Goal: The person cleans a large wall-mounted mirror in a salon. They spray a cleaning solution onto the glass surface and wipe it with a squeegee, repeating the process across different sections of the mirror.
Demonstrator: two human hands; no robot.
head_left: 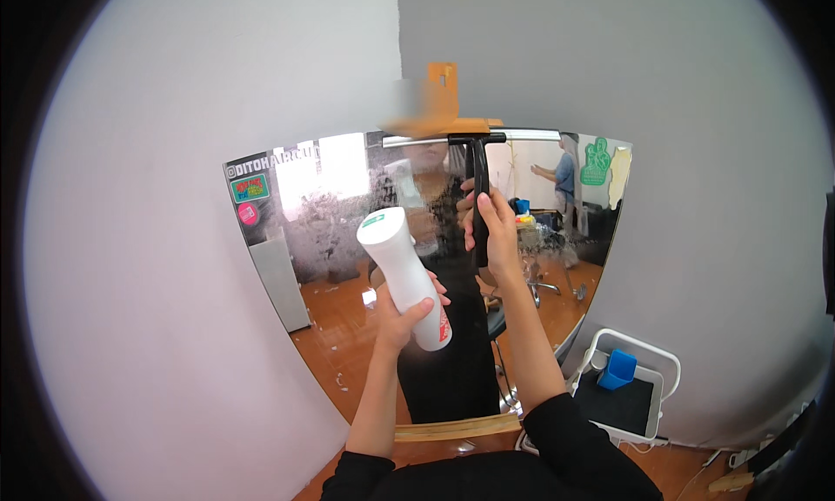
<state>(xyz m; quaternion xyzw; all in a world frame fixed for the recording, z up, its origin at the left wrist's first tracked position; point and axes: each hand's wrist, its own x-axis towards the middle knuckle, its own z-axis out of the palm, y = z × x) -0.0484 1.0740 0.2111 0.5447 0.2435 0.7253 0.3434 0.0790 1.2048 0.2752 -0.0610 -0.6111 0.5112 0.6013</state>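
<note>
My left hand (398, 325) is wrapped round a white spray bottle (402, 270) with a narrow waist, a green mark on its wide end and a red label at the other. The bottle is tilted in front of a large mirror (339, 362). My right hand (499, 240) grips the black handle of a T-shaped squeegee (481, 166). Its long silver bar lies across the mirror's top edge, and the handle points down. Droplets and smears cover parts of the glass, which also reflects my dark clothing, the hands and a room.
A wooden easel (444, 92) rises behind the mirror, whose bottom sits on a wooden ledge (461, 429). Stickers, including a green hand-shaped one (597, 162), mark its upper corners. At the lower right stands a white trolley (674, 362) carrying a blue container (618, 370). Grey walls meet behind.
</note>
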